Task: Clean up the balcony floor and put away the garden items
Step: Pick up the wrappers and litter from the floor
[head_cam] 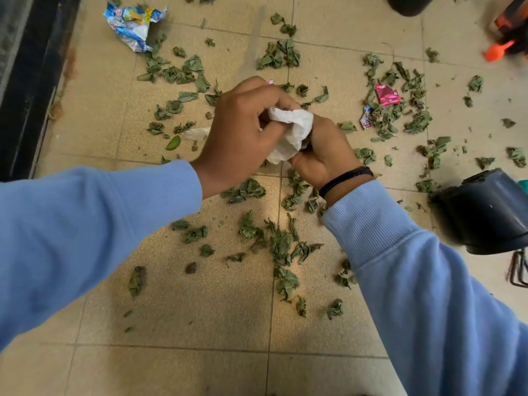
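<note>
Both hands meet over the beige tiled balcony floor (177, 304), working a crumpled white tissue-like wad of paper (291, 130) between them. The left hand (240, 135) has its fingers curled round the wad's upper left part, and the right hand (325, 155), with a black braided band (345, 178) on its wrist, grips the wad's lower right side from beneath. Both arms wear light blue knitted sleeves (400, 247).

Taking the white wad as the centre: dry, curled green leaves (280, 244) lie scattered over the tiles all round it, thickest just below it and up to its right. Far up to its left lies a crumpled blue and white foil snack wrapper (134, 24), near a dark threshold strip (31, 81) that runs along the floor's left edge. To the wad's right, among leaves, sits a small pink foil wrapper (387, 94), with a smaller printed sweet wrapper (365, 118) just below that. A clear scrap of plastic film (195, 133) lies on the tiles just left of the left hand. Well to the wad's right and lower, a dark grey plastic plant pot (485, 212) lies tipped on its side. At the far upper right stands an orange and black tool (508, 38), only partly in view, and another dark round container (411, 4) is cut off by the top edge.
</note>
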### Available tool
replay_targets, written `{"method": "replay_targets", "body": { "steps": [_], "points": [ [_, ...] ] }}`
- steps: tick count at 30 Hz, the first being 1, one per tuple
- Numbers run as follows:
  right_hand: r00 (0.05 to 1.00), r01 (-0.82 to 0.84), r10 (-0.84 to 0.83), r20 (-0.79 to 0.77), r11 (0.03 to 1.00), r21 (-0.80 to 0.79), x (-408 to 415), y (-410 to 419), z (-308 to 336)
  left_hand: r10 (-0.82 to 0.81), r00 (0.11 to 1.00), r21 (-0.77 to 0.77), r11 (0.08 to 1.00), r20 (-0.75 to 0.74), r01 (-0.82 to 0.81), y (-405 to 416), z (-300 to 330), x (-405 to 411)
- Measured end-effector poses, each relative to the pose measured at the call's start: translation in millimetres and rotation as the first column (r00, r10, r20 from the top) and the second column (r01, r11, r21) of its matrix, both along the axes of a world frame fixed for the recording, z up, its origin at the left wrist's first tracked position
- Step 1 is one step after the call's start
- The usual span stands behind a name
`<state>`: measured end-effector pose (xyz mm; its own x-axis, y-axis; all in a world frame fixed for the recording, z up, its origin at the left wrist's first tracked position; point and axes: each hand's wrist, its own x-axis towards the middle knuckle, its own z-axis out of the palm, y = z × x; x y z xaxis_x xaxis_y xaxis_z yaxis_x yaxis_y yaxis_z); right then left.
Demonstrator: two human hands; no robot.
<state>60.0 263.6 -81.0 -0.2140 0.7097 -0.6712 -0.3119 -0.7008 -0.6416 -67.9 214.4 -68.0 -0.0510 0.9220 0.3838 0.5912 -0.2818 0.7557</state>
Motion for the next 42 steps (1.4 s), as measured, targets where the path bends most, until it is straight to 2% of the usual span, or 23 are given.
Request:
{"method": "replay_targets", "body": {
  "steps": [3, 5, 6, 9, 12, 16, 24, 28, 31, 34, 36, 39, 42],
  "points": [
    [0.984, 0.008, -0.025, -0.176, 0.995, -0.098, 1, 5, 3, -0.021, 0.999, -0.025, 0.999, 0.038, 0.022, -2, 3, 7],
    [0.956, 0.035, -0.084, -0.280, 0.984, -0.175, 3, 8, 8, -0.063, 0.996, -0.030, 0.998, -0.069, 0.061, -4, -2, 7],
    [0.956, 0.035, -0.091, -0.280, 0.980, -0.197, 3, 9, 11, -0.070, 0.987, -0.031, 0.997, -0.146, 0.066, -4, -5, 6],
    [0.987, -0.016, -0.011, -0.160, 0.985, -0.169, -1, 8, 11, -0.077, 0.923, 0.000, 0.997, -0.376, 0.083, -3, -7, 4],
    [0.999, 0.027, -0.025, 0.028, 0.997, -0.077, 0, 6, 4, -0.200, 0.845, 0.014, 0.971, -0.496, 0.238, -7, -5, 12],
    [0.967, 0.086, -0.078, 0.243, 0.996, -0.019, 5, 2, -1, -0.365, 0.793, 0.004, 0.908, -0.487, 0.420, -19, -20, 15],
    [0.914, 0.025, -0.096, 0.394, 0.983, 0.181, -10, 12, 3, -0.347, 0.769, 0.024, 0.905, -0.537, 0.425, -23, -41, -4],
    [0.870, 0.033, -0.160, 0.465, 0.962, 0.270, -10, 30, -4, -0.278, 0.804, 0.041, 0.936, -0.526, 0.350, -19, -42, -16],
    [0.787, -0.063, -0.155, 0.598, 0.943, 0.327, 5, 47, -13, -0.161, 0.829, 0.023, 0.978, -0.536, 0.205, -15, -48, -36],
    [0.685, -0.301, -0.049, 0.727, 0.889, 0.344, 16, 57, -25, -0.112, 0.810, -0.041, 0.993, -0.576, 0.108, -9, -56, -56],
    [0.574, -0.494, 0.024, 0.819, 0.808, 0.322, 15, 56, -30, -0.110, 0.799, -0.085, 0.994, -0.591, 0.074, -4, -59, -63],
    [0.363, -0.749, 0.158, 0.918, 0.635, 0.187, 10, 45, -30, -0.095, 0.802, -0.126, 0.992, -0.589, 0.025, 0, -61, -63],
    [0.184, -0.869, 0.197, 0.963, 0.490, 0.065, 6, 36, -35, -0.084, 0.811, -0.157, 0.987, -0.580, -0.011, 3, -61, -60]
  ]
}}
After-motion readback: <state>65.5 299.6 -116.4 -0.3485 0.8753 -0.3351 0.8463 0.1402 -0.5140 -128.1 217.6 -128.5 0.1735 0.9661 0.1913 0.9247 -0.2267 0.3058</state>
